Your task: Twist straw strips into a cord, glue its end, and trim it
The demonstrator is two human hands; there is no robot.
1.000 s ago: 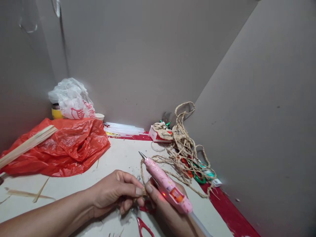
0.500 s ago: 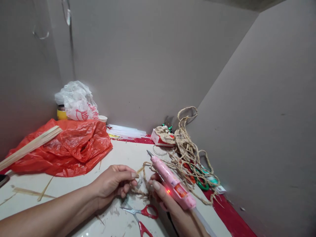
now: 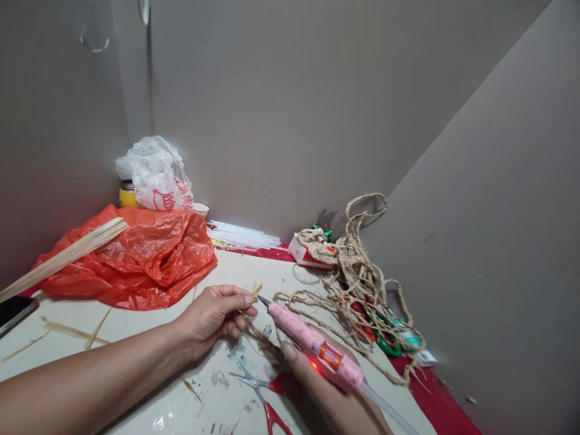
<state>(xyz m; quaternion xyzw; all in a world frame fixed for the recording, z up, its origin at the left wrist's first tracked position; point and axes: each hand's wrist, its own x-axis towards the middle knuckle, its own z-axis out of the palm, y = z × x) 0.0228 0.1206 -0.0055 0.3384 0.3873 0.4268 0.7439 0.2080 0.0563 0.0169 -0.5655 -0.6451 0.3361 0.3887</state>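
Observation:
My left hand [image 3: 230, 313] pinches the end of a braided straw cord [image 3: 263, 342], with a short tuft of pale fibre [image 3: 258, 290] poking out past the fingertips. My right hand [image 3: 312, 377] is wrapped round a pink hot glue gun [image 3: 301, 332], whose small light glows red and whose rear holds a clear glue stick [image 3: 389, 409]. The gun's metal nozzle [image 3: 263, 300] is at the cord end, right by my left fingertips; whether it touches is too small to tell. Red-handled scissors [image 3: 258, 385] lie spread on the table below, partly covered by my right hand.
A tangle of braided cord [image 3: 357, 266] fills the right side, over green-handled tools [image 3: 388, 345]. Clear glue sticks [image 3: 244, 234] lie at the back near a small box [image 3: 312, 251]. At left are a red plastic bag [image 3: 145, 260], straw strips [image 3: 67, 257] and a phone [image 3: 16, 314].
The glue gun has moved left and slightly down, bringing its nozzle from apart to the cord end at my left fingertips. The whole view has shifted a little.

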